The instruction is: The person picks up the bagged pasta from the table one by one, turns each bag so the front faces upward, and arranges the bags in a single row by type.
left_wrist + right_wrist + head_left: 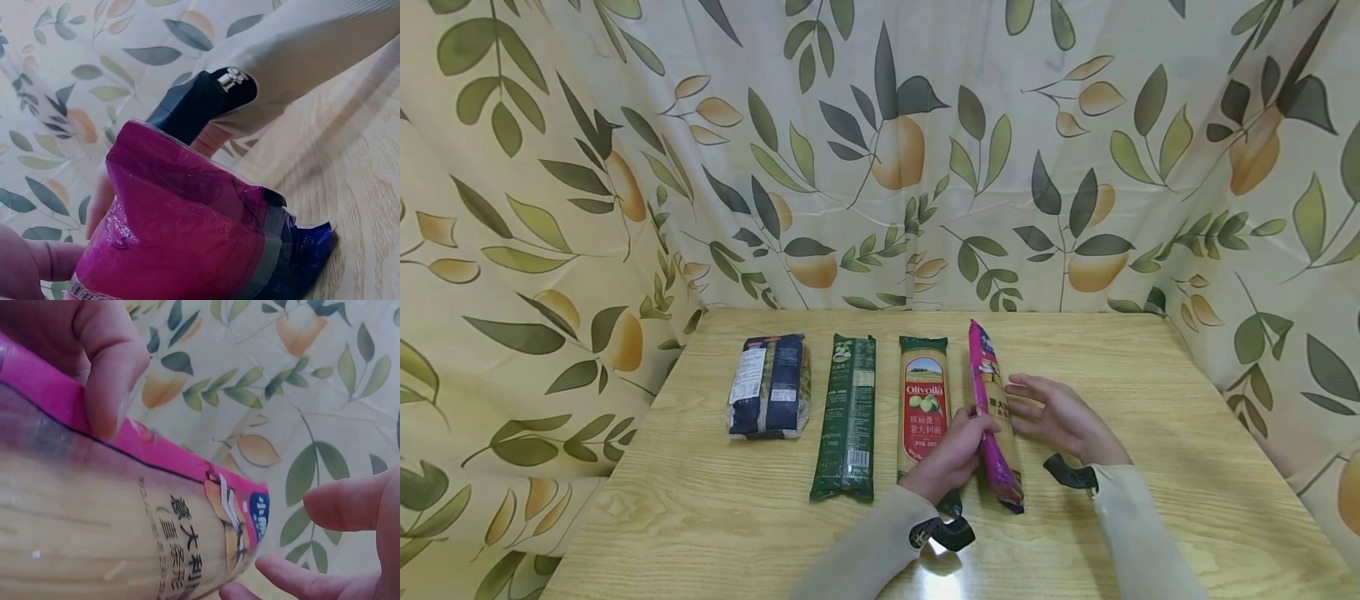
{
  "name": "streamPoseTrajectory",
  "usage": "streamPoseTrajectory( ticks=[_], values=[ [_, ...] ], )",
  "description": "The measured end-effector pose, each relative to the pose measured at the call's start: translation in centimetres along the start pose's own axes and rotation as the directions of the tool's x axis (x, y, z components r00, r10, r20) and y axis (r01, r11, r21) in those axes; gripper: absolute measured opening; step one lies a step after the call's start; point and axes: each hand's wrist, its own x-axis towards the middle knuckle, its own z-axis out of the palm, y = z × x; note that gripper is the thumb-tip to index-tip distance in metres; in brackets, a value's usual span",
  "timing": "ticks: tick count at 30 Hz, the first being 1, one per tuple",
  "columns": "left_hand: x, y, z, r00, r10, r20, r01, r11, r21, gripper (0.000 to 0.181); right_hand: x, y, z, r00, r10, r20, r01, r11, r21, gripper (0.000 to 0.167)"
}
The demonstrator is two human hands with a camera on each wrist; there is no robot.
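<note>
A pink spaghetti packet (997, 408) with a see-through front stands tilted on its side edge, right of centre on the table. My left hand (957, 450) grips its left edge; in the right wrist view the thumb presses on the pink border. At its right side my right hand (1063, 418) has fingers spread and slightly bent, with fingertips close to or touching the packet; contact is unclear. Directly left lies a red-labelled spaghetti packet (923, 400), partly hidden under my left hand and wrist. The left wrist view shows the packet's pink back (169, 219) and dark blue end.
Farther left on the wooden table (700, 517) lie a dark green spaghetti packet (844, 417) and a short navy pasta bag (769, 387). A leaf-and-fruit patterned curtain (865, 167) hangs along the back and both sides.
</note>
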Motion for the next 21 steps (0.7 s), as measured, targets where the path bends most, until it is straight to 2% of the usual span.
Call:
streamPoseTrajectory(
  ticks=[5, 12, 19, 21],
  values=[
    [0.1, 0.0, -0.1, 1.000, 0.019, 0.009, -0.019, 1.000, -0.024, 0.055, 0.2, 0.3, -0.4, 1.000, 0.018, 0.009, -0.019, 0.999, 0.038, 0.069],
    [0.0, -0.2, 0.0, 0.999, 0.047, 0.022, -0.046, 0.998, -0.036, 0.056, 0.3, 0.7, -1.0, 0.998, 0.045, 0.041, -0.045, 0.999, 0.003, 0.078],
    [-0.4, 0.2, 0.3, 0.999, 0.048, -0.016, -0.050, 0.995, -0.091, 0.044, 0.4, 1.1, -0.7, 0.996, 0.039, 0.078, -0.035, 0.998, -0.052, 0.078],
    [-0.5, 0.3, 0.3, 0.999, 0.049, -0.022, -0.051, 0.994, -0.101, 0.044, 0.5, 1.2, -0.4, 0.993, 0.039, 0.112, -0.032, 0.998, -0.061, 0.077]
  ],
)
